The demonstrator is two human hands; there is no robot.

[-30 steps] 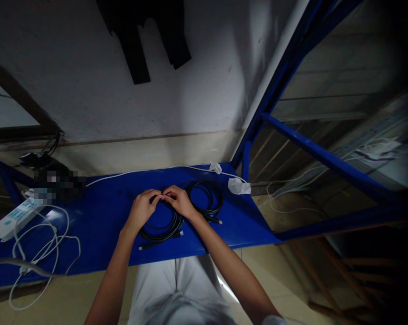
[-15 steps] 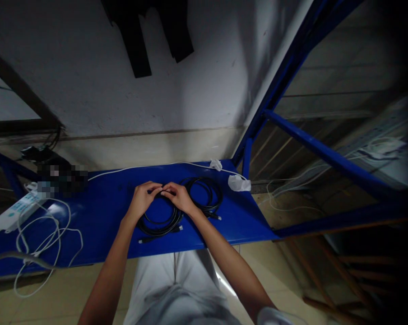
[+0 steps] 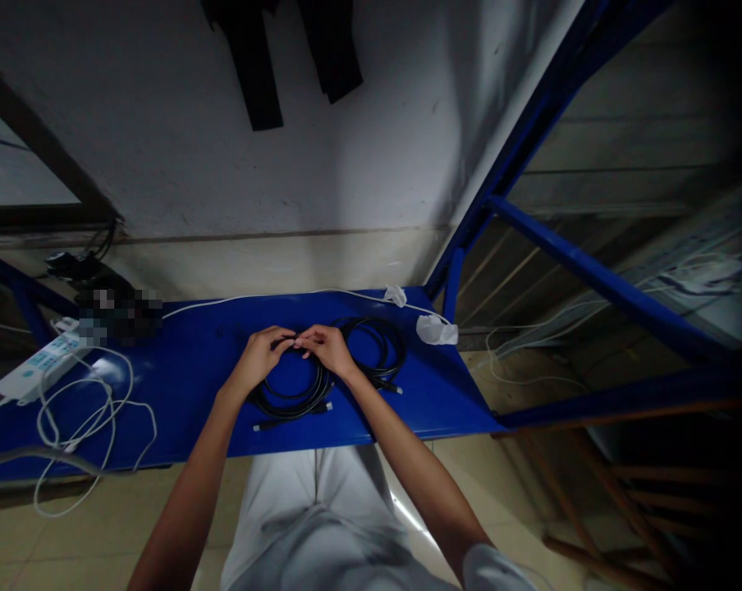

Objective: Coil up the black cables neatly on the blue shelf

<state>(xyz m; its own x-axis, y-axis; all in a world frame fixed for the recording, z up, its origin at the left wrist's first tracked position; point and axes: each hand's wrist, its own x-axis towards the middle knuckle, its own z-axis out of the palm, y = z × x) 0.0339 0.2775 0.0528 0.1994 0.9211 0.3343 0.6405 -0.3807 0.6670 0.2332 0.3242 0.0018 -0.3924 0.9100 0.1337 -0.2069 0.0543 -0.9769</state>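
A coiled black cable (image 3: 293,408) lies on the blue table, its light-tipped plugs near the front edge. At the far side of this coil, my left hand (image 3: 264,353) and my right hand (image 3: 326,348) meet fingertip to fingertip. Both pinch something small and dark at the coil, partly hidden by the fingers; it looks like part of the black cable. Just right of my right hand lies a second black coil (image 3: 383,345) with a plug pointing right.
A white power strip (image 3: 38,365) and a loose white cord (image 3: 109,410) occupy the table's left end. White crumpled wrapping (image 3: 437,330) sits at the back right. Blue frame bars (image 3: 593,271) rise on the right. A white wire follows the back edge.
The view has shifted slightly. My right fingers have changed their pose a little at the pinch, while both hands stay together at the coil.
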